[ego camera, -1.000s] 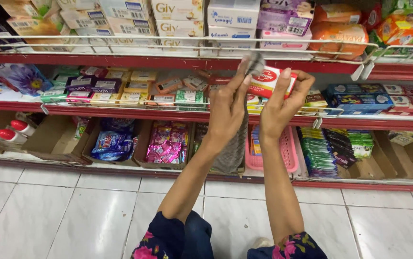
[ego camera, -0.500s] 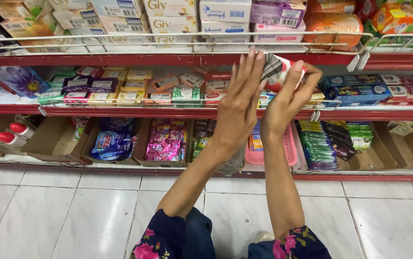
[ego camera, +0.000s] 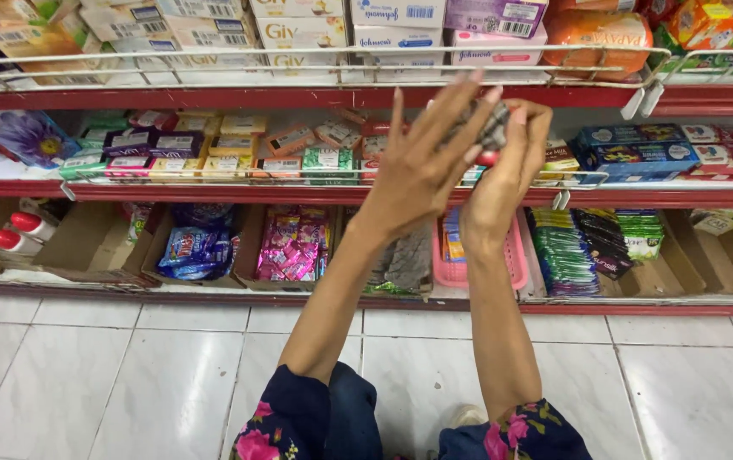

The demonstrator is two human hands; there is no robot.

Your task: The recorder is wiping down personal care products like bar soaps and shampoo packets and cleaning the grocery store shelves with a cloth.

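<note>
At twelve o'clock from the person, in front of the middle shelf [ego camera: 315, 192], a small packet [ego camera: 492, 135] is being held up between both hands. The left hand [ego camera: 422, 166] is being kept spread, its fingers [ego camera: 460, 111] apart and stretched upward, with only the fingertips being laid against the packet's grey side. The right hand [ego camera: 507, 175] is being curled around the packet from three o'clock, fingers together and pressed on it, a red edge showing beneath them.

The packet is judged to be light and fairly stiff, like a wrapped bar or small carton, with a glossy wrapper that may be slippery; it is best taken by its long sides, thumb opposite fingers, rather than by the flimsy wrapper ends. How firmly it is being pinched cannot be told.

Behind the hands, small boxes [ego camera: 247, 162] are being displayed along the middle shelf. Below, at six o'clock from the packet, a pink basket [ego camera: 515, 260] is standing beside pink sachets [ego camera: 292, 247], above the white tiled floor [ego camera: 128, 366].
</note>
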